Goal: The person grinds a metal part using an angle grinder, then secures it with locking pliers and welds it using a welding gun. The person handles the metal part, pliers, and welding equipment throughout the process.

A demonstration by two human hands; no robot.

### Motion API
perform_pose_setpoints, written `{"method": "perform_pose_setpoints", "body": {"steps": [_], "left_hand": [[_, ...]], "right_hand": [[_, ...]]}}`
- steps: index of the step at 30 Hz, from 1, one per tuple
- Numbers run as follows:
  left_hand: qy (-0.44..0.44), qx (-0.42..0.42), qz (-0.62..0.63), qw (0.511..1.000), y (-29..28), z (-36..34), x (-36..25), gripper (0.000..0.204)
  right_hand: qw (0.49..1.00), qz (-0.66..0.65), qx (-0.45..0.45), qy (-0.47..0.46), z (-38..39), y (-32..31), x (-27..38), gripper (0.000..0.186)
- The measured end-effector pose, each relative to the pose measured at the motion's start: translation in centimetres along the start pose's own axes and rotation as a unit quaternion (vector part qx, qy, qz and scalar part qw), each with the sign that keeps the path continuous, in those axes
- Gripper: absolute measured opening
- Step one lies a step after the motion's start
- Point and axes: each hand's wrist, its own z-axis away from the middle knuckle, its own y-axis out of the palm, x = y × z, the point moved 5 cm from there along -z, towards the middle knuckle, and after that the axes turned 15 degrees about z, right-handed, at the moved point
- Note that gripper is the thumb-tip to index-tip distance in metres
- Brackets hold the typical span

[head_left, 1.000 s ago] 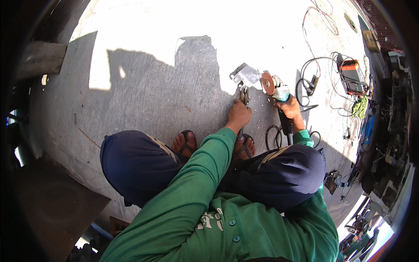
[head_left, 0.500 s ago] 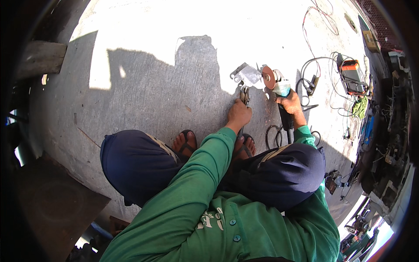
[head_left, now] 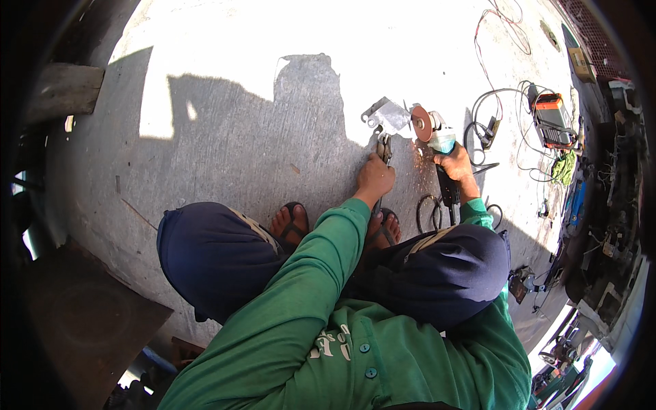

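Note:
My left hand [head_left: 375,179] is closed round a pair of locking pliers [head_left: 383,147]. The jaws grip the near edge of a shiny metal bracket [head_left: 391,117], which has rounded lugs on its left side. My right hand [head_left: 454,162] wraps round the body of an angle grinder [head_left: 444,139], whose dark handle end points back toward my right knee. Its reddish-brown disc [head_left: 421,123] meets the right edge of the bracket. Orange sparks [head_left: 425,166] spray down from the disc toward me. Glare hides the exact contact spot.
Black cable [head_left: 429,213] coils by my right foot. Further right stand an orange-and-black machine [head_left: 552,120] with cables, a green cloth [head_left: 564,167] and a cardboard box [head_left: 581,64]. A dark metal plate [head_left: 89,321] lies at lower left, a wooden beam [head_left: 65,93] at far left.
More sparks fly from the disc now than half a second ago. The bracket, pliers and grinder have barely shifted; both hands keep their grip.

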Motion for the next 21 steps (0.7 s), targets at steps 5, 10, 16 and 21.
{"method": "perform_pose_setpoints", "body": {"steps": [5,10,16,21], "left_hand": [[-0.006,0.001,-0.001,1.000,0.1,0.0,0.0,0.059],[0.001,-0.004,0.008,1.000,0.0,0.0,0.1,0.058],[0.004,-0.008,0.002,1.000,0.1,0.1,-0.1,0.059],[0.000,0.001,0.018,1.000,-0.1,0.3,-0.3,0.059]], "right_hand": [[1.000,0.014,0.000,0.006,-0.3,0.8,-1.1,0.060],[1.000,0.005,0.001,0.003,-0.2,1.0,-0.9,0.059],[1.000,0.006,-0.003,0.004,-0.2,1.1,-1.3,0.060],[1.000,0.006,0.012,0.011,-0.2,1.5,-1.9,0.061]]}}
